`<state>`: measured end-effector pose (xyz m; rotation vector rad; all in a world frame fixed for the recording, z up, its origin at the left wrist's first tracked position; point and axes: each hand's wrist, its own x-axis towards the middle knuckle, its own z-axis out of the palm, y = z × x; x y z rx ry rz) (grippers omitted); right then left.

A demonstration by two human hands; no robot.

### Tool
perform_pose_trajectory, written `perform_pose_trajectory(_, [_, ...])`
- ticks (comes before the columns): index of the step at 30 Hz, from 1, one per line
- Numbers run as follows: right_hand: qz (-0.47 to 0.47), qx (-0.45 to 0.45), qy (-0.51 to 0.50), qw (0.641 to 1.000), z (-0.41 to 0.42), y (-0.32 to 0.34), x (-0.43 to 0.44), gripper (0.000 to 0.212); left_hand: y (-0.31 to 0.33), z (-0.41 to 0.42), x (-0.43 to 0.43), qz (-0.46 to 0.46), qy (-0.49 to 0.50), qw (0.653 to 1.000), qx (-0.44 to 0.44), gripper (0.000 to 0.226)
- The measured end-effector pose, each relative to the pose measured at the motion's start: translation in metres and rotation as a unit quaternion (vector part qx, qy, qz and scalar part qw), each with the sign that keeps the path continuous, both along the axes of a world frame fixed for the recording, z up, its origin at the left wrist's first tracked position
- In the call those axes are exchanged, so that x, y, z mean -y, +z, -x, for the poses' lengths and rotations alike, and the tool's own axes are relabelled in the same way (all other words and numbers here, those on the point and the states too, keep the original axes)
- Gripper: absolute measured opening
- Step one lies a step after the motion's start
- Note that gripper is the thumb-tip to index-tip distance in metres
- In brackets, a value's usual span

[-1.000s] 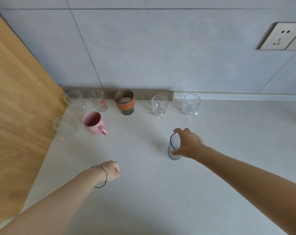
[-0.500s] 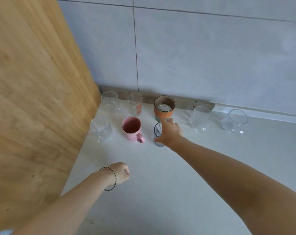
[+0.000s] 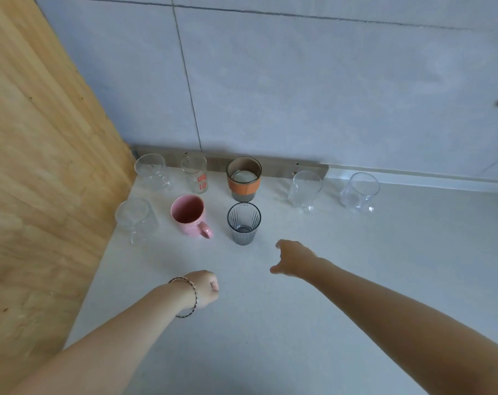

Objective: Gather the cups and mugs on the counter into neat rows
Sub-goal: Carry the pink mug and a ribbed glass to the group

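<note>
A dark ribbed glass [image 3: 244, 222] stands upright in the front row, right of a pink mug [image 3: 189, 215] and a clear glass mug [image 3: 135, 218]. Behind them, along the wall, stand a clear mug [image 3: 152, 171], a glass with red print [image 3: 195, 177], an orange-banded cup [image 3: 244, 179] and two clear glasses [image 3: 304, 189] [image 3: 359, 191]. My right hand [image 3: 293, 258] hovers open just right of and nearer than the ribbed glass, touching nothing. My left hand [image 3: 205, 289], with a bracelet on the wrist, is a loose fist over the counter.
A tall wooden panel [image 3: 36, 166] walls off the left side, close to the leftmost mugs. A tiled wall [image 3: 299, 81] with a low ledge runs behind the back row. The white counter [image 3: 356, 280] stretches to the right and toward me.
My right hand carried the ribbed glass left, set it beside the pink mug, let go and drew back toward me. The left fist stayed put.
</note>
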<state>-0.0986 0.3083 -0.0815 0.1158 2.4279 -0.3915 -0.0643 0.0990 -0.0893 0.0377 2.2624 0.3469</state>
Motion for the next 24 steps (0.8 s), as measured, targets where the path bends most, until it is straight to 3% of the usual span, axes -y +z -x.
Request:
perform_pose_trajectory(5, [0.018,0.046,-0.017,0.999,-0.042,0.002,-0.097,0.048,0.013,0.004,-0.082,0.005,-0.066,0.998,-0.010,0.030])
perform_pose_trajectory(14, [0.043,0.024,-0.165,0.985,-0.153,0.016,-0.323,0.041,0.017,-0.034,-0.306,-0.031,-0.176,0.984,-0.015,0.018])
perform_pose_trajectory(21, [-0.011,-0.023,-0.263,0.964,-0.255,0.039,-0.519,0.036,0.021,-0.098,-0.490,-0.065,-0.245,0.967,-0.019,0.028])
perform_pose_trajectory(24, [-0.074,-0.060,-0.282,0.955,-0.277,0.051,-0.578,0.040,0.021,-0.112,-0.530,-0.065,-0.263,0.963,-0.012,0.025])
